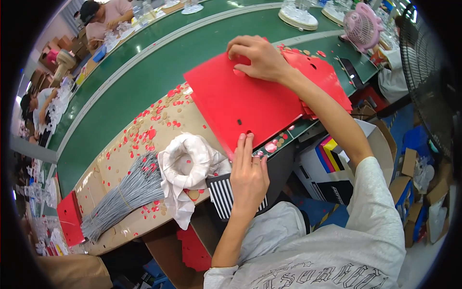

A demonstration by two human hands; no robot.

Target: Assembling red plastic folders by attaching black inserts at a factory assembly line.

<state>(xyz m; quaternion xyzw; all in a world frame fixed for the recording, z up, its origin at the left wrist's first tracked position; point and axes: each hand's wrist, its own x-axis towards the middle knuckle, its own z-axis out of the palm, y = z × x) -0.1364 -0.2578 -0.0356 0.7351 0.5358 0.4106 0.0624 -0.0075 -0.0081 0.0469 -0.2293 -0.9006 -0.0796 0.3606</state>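
A red sheet [250, 103], apparently the top of a layered pile, lies in front of me with two small dark holes near its close edge. My left hand [249, 173] rests at that edge, its fingers stretched out beside one of the holes. Over the far part of the sheet, my right hand [259, 58] has its fingers curved and the thumb apart; red shows between them. A small red disc [238, 72] sits by the right thumb. To the right, more red sheets [320, 79] with holes lie in a fanned heap, partly under my right forearm.
Red and tan discs [151, 132] are strewn over brown cardboard [108, 166]. Left of my left hand are a white cloth ring [187, 180], a striped black-and-white piece [222, 196] and a tied bundle of grey strands [122, 195]. A phone [350, 72] and pink fan [362, 28] stand right.
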